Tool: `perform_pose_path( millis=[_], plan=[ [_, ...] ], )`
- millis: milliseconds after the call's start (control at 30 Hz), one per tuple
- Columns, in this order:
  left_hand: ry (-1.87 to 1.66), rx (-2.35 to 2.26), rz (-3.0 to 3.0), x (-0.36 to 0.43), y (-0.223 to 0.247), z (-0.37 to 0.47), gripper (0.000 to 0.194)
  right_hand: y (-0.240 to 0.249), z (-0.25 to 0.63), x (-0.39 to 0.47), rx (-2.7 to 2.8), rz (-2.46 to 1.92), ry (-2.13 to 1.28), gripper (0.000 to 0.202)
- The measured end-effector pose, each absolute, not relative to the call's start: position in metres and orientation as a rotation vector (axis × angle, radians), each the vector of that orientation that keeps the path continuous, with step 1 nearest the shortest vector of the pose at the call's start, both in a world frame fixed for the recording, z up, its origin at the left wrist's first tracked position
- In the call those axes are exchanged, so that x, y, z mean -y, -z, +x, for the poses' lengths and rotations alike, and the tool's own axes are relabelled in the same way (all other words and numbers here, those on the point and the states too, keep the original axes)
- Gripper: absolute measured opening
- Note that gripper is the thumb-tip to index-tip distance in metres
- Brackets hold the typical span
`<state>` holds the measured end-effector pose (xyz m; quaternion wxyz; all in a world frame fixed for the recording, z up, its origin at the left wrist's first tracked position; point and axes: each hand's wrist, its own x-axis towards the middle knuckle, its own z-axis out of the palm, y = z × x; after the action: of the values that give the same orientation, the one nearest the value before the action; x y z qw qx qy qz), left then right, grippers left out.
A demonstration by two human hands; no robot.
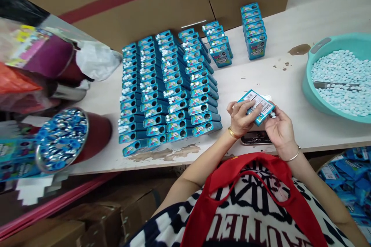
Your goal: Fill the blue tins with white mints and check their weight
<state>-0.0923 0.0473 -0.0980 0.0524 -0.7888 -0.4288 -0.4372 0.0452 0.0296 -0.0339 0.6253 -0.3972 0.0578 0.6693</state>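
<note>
My left hand [242, 117] is wrapped over a blue candy box [251, 96], which is tilted above the table. Under the box's right end, my right hand [280, 125] is cupped with its palm up, holding a few small white candies [273, 115] against the box opening. Beneath my hands lies a dark flat device [256, 137], partly covered. To the left stand several rows of blue boxes [176, 106] with round openings on top, many with white candies on them. A shorter row of boxes [256, 46] stands behind my hands.
A turquoise basin [307, 81] of white candies sits at the right. At the left, a red bucket [100, 133] holds blue and silver packets, near a white bag [97, 60]. A large cardboard box [162, 4] borders the back. More blue boxes [350, 173] lie below the table at right.
</note>
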Motion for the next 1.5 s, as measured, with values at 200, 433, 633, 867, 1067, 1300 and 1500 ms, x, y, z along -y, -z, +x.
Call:
perform_pose_path(
  millis=[200, 433, 633, 867, 1067, 1300, 1500],
  plan=[
    [1.375, 1.509, -2.522, -0.047, 0.093, -0.094, 0.033, 0.033, 0.050, -0.022, -0.108, -0.893, -1.527, 0.022],
    [1.745, 1.731, -2.738, -0.045, 0.085, -0.096, 0.038, 0.038, 0.074, -0.001, -0.077, -0.958, -1.557, 0.017],
    [1.893, 1.930, -2.768, -0.045, 0.112, -0.100, 0.054, 0.042, 0.096, 0.010, -0.081, -1.044, -1.497, 0.018],
    [1.878, 1.791, -2.896, -0.045, 0.109, -0.102, 0.053, 0.048, 0.101, 0.017, -0.003, -1.119, -1.495, 0.022],
    [1.896, 1.686, -2.793, -0.045, 0.079, -0.125, 0.066, 0.058, 0.102, 0.024, -0.011, -1.171, -1.452, 0.019],
    [2.123, 1.708, -2.482, -0.050, 0.061, -0.154, 0.033, 0.054, 0.108, 0.027, -0.045, -1.210, -1.429, 0.019],
    [2.293, 1.795, -2.378, -0.048, 0.060, -0.152, 0.026, 0.051, 0.106, 0.028, 0.078, -1.199, -1.465, 0.016]
  ],
)
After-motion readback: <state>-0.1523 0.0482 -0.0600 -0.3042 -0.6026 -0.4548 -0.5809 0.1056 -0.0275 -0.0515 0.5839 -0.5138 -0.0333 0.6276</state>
